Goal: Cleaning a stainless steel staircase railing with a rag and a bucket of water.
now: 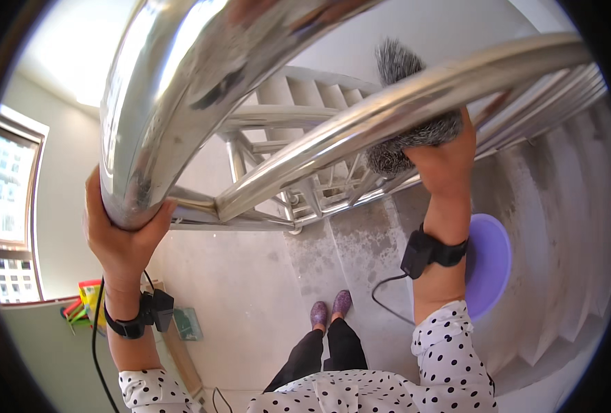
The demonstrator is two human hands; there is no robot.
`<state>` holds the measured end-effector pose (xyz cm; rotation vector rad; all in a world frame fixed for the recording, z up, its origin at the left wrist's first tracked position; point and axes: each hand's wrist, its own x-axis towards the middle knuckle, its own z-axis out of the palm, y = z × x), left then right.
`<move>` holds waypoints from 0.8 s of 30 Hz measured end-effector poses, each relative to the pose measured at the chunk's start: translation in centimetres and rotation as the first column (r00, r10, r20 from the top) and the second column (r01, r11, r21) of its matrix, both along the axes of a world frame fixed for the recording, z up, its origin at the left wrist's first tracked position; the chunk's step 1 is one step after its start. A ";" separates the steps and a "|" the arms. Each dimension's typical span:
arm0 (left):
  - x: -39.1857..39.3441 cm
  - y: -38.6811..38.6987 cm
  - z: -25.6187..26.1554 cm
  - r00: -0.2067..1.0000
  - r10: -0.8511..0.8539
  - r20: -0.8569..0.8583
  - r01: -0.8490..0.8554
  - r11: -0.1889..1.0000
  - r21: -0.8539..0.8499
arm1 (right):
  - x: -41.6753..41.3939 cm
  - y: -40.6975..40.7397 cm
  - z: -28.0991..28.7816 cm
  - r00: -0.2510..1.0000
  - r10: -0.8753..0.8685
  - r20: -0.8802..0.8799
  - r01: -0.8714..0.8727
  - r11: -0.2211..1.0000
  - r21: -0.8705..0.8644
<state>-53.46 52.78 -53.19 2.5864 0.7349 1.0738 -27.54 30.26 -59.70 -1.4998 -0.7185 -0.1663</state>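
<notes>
My left hand (122,248) is wrapped around the lower end of a thick, shiny stainless steel handrail (153,129), thumb on one side and fingers on the other. My right hand (444,160) holds a dark grey, shaggy cloth (432,131) against a thinner steel rail (305,149). Part of the cloth shows above that rail and part below it, so it seems to go around the tube. The rail hides the cloth's middle, and some of my right fingers are out of sight.
Concrete stairs (367,232) descend beside the balusters, and another flight (305,93) shows beyond them. A purple plastic basin (491,263) is by my right forearm. A window (13,201), colourful items (86,304) and a green box (188,324) lie to the left. Cables hang from both wrist straps.
</notes>
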 end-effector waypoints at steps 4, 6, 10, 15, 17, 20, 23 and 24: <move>-1.4 0.6 -0.7 0.992 0.082 0.092 -0.066 0.985 -0.160 | -1.0 1.7 -7.2 0.990 -0.132 -0.043 0.134 0.989 0.067; -2.5 2.0 -0.7 0.995 0.098 0.015 -0.095 0.988 -0.122 | -1.6 1.9 -13.2 0.973 -0.231 0.021 0.232 0.973 -0.022; -3.6 2.2 1.6 0.999 -0.010 -0.049 0.011 1.000 0.010 | -1.7 2.0 -29.6 0.959 -0.277 -0.062 0.274 0.960 -0.051; -5.6 3.8 1.2 0.995 0.096 0.039 -0.096 0.995 -0.015 | -2.2 1.7 -45.0 0.896 -0.444 0.028 0.430 0.850 -0.305; -6.1 4.3 0.4 0.918 0.250 0.306 -0.233 0.968 -0.092 | -2.5 1.3 -49.8 0.850 -0.527 0.004 0.487 0.782 -0.389; -8.7 6.3 1.7 0.899 0.350 0.265 -0.319 0.935 -0.154 | -2.6 0.1 -51.7 0.833 -0.550 0.054 0.518 0.744 -0.422; -5.5 3.5 1.2 0.961 0.231 0.150 -0.217 0.970 -0.106 | -1.7 -3.7 -54.5 0.931 -0.247 0.268 0.364 0.637 -0.680; -4.3 2.7 0.8 0.981 0.170 0.095 -0.163 0.984 -0.077 | -1.8 -6.4 -55.6 0.935 -0.249 0.253 0.352 0.561 -0.750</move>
